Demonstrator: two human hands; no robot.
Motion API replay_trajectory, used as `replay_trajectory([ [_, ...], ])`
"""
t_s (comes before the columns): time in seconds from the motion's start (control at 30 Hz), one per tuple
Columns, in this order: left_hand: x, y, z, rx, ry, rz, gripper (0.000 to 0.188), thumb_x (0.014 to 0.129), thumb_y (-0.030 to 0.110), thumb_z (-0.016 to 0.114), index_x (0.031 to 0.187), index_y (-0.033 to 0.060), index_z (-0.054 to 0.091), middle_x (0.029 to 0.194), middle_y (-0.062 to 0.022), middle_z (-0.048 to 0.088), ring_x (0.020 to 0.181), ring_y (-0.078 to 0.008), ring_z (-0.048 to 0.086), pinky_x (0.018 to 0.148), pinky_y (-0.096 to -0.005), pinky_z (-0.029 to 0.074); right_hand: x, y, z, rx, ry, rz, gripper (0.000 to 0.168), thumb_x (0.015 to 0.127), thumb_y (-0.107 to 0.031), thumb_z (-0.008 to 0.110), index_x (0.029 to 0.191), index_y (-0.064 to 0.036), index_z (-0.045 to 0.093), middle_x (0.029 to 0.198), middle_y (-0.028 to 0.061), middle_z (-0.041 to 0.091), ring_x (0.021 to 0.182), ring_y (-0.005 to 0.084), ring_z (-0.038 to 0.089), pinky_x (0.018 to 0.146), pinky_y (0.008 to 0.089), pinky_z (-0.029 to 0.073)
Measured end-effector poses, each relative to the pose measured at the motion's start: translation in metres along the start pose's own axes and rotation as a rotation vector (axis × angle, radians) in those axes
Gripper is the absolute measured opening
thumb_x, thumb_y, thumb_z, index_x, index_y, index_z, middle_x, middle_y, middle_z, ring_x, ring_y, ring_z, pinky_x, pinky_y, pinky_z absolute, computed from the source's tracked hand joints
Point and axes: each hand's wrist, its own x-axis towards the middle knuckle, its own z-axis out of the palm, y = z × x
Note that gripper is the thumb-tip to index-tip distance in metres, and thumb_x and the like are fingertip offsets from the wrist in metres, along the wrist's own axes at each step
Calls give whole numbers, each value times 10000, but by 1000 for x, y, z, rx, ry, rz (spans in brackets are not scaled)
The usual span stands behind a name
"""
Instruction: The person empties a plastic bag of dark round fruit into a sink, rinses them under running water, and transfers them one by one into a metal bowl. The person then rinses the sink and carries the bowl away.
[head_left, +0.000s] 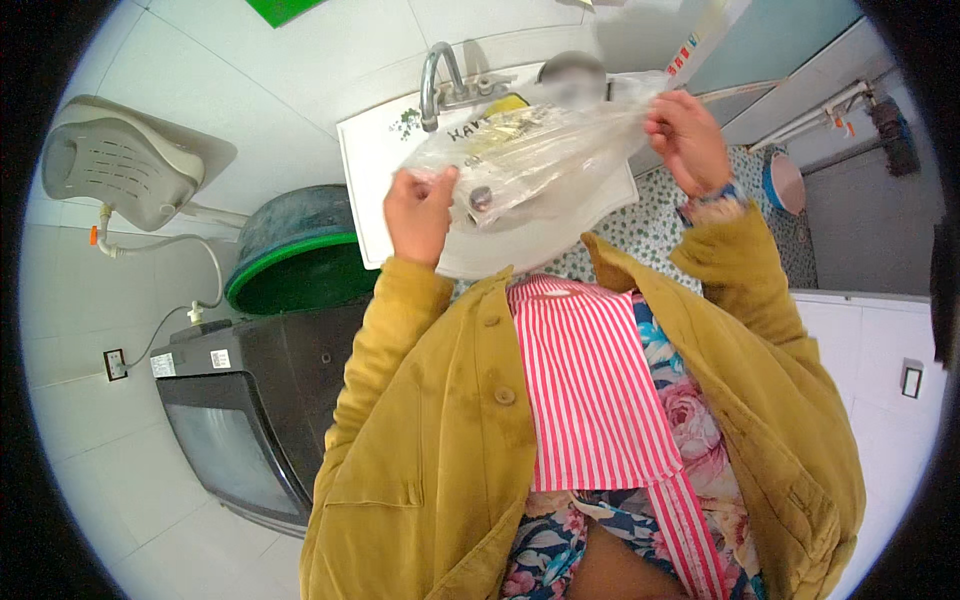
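A clear plastic bag (540, 157) with dark printing is stretched out over a white washbasin (367, 195). My left hand (421, 214) pinches its left end between thumb and fingers. The bag's upper right end is gripped by my right hand (690, 142), raised beyond the basin's right side. Through the film shows something yellow (510, 103) near the back of the basin, and the dark round drain (481, 198) lies below the bag. Whether anything is inside the bag, I cannot tell.
A chrome faucet (431, 82) stands at the basin's back edge, with a blurred round metal item (572, 75) to its right. Left are a large green tub (292, 247), a black top-lidded appliance (232, 435) and a wall-mounted grey plastic fixture (120, 165). A pink basin (786, 184) is far right.
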Motion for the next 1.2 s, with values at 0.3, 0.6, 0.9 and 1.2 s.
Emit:
replay_trajectory([
  [0.3, 12, 9, 2, -365, -64, -306, 228, 788, 130, 639, 730, 81, 424, 554, -22, 465, 384, -77, 361, 362, -203, 281, 6, 27, -17, 133, -48, 210, 57, 830, -92, 516, 824, -49, 479, 673, 26, 535, 578, 79, 522, 505, 166, 455],
  [0.6, -11, 52, 19, -658, -166, -342, 209, 818, 153, 608, 754, 104, 415, 591, 8, 446, 434, -51, 353, 395, -181, 286, -29, 61, -7, 311, -423, 260, 397, 809, -244, 611, 1120, -67, 440, 1120, 107, 497, 1021, 230, 505, 851, 353, 446],
  [0.9, -14, 44, 37, -713, -167, -408, 188, 839, 182, 583, 777, 97, 427, 618, 0, 463, 446, -55, 367, 397, -186, 300, -39, 90, 43, -381, -564, -49, 290, 772, -148, 641, 1001, -2, 539, 796, 0, 521, 712, 62, 455, 614, 214, 396],
  [1.2, -18, -14, 34, -1, -238, -17, 226, 804, 205, 634, 760, 26, 504, 642, 18, 494, 520, -31, 377, 446, -194, 312, -28, 85, 46, -360, -459, -45, 144, 768, -122, 622, 841, -8, 574, 695, -32, 525, 639, 40, 456, 571, 205, 392],
])
